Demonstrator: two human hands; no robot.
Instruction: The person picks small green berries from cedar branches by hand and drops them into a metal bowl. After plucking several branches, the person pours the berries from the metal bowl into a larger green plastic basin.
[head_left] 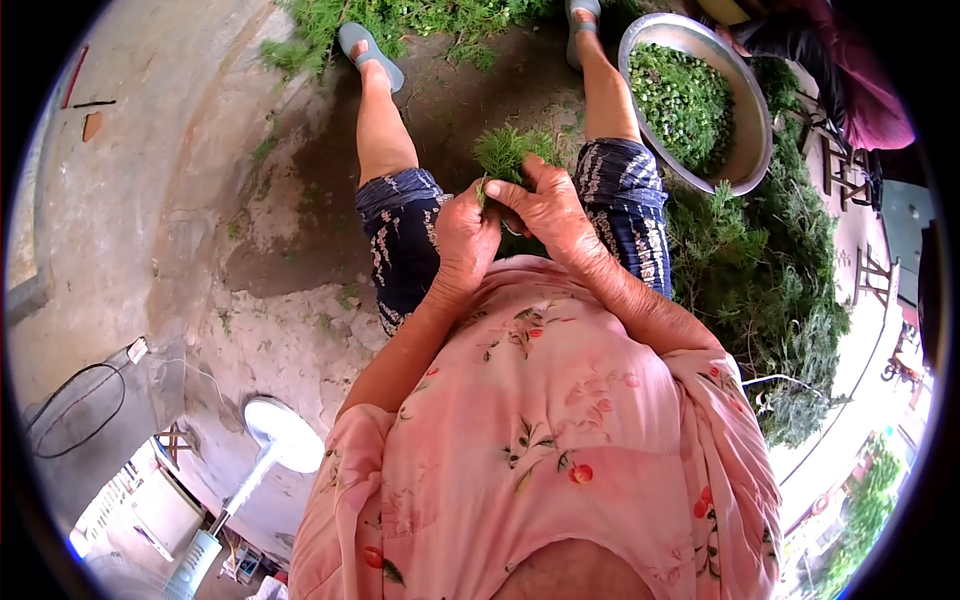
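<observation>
- Between the seated person's knees, above the bare floor (315, 215), both hands meet on a green sprig (503, 152), whose feathery top points toward the floor's far edge.
- The left hand (468, 238) is closed, fingers curled in, apparently around the lower part of the sprig; its fingertips are partly hidden.
- The right hand (553, 212) grips the same sprig, thumb laid across it toward the left hand and fingers bent; what lies under the thumb cannot be made out.
- Judging by this grip, the step in hand is finger work on one sprig, perhaps separating or sorting its leafy parts.
- The next move seems to call for a steady left hold and a precise right pinch, without crushing the leaves.
- Beyond the right knee, toward the floor's far right corner, a metal basin (750, 130) holds small cut greens (680, 105).
- Along the floor's right edge, beside the right thigh, lies a heap of leafy branches (760, 270).
- More greenery (465, 22) lies at the far edge, by the slippers (372, 58).
- Past the basin sits another person (868, 95), partly cut off.
</observation>
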